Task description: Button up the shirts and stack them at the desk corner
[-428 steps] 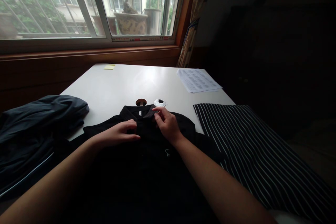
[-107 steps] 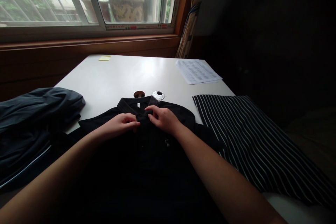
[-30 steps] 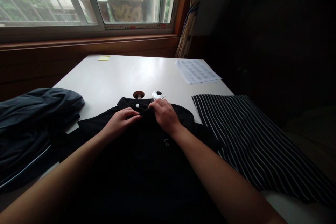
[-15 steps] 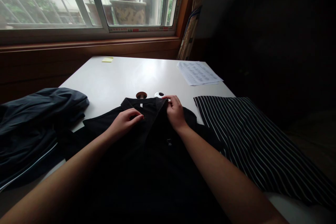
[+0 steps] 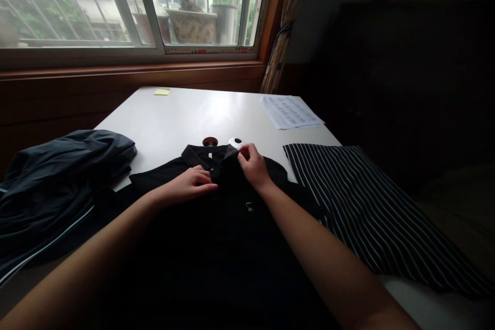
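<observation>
A black polo shirt (image 5: 228, 237) lies front up before me, its collar at the far end and a small white emblem on the chest. My right hand (image 5: 254, 167) pinches the right side of the collar (image 5: 231, 153) between thumb and fingers. Beside the neck opening, my left hand (image 5: 191, 184) rests on the shirt's front with bent fingers, thumb and forefinger closed at the placket edge. Just above its fingers a small button (image 5: 211, 169) shows. The cloth under the left fingertips is hidden.
On the white table (image 5: 181, 113), dark crumpled clothing (image 5: 65, 165) lies left and a black-and-white striped garment (image 5: 348, 191) right. Printed papers (image 5: 292, 112) and a yellow note (image 5: 162, 92) lie at the back. Beyond the collar are a brown-rimmed hole (image 5: 210, 141) and a round white object (image 5: 235, 141).
My right hand has brought its side of the collar inward to the left, and the open front flap now lies flatter. My left hand has shifted slightly right and nearer to me.
</observation>
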A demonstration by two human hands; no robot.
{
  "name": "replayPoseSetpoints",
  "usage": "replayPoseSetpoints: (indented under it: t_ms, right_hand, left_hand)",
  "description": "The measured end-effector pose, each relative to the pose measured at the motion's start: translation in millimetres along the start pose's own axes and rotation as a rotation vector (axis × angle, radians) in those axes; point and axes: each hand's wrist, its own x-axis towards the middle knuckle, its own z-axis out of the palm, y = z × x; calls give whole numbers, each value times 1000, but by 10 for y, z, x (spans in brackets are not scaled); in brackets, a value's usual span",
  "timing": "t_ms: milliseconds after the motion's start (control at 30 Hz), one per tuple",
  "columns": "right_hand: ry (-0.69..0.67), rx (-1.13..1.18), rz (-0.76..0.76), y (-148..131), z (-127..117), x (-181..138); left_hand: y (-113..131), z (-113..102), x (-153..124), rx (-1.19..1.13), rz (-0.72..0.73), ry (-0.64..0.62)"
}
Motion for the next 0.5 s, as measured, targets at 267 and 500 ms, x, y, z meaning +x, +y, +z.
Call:
replayPoseSetpoints:
  t_ms: [267,500]
  right_hand:
    - [52,10,-3,22,-6,23]
    - [84,18,-8,81,14,34]
  left_hand:
    - [248,44,-128,-81,-160,-175]
    - [290,196,-173,-182,-251,-117]
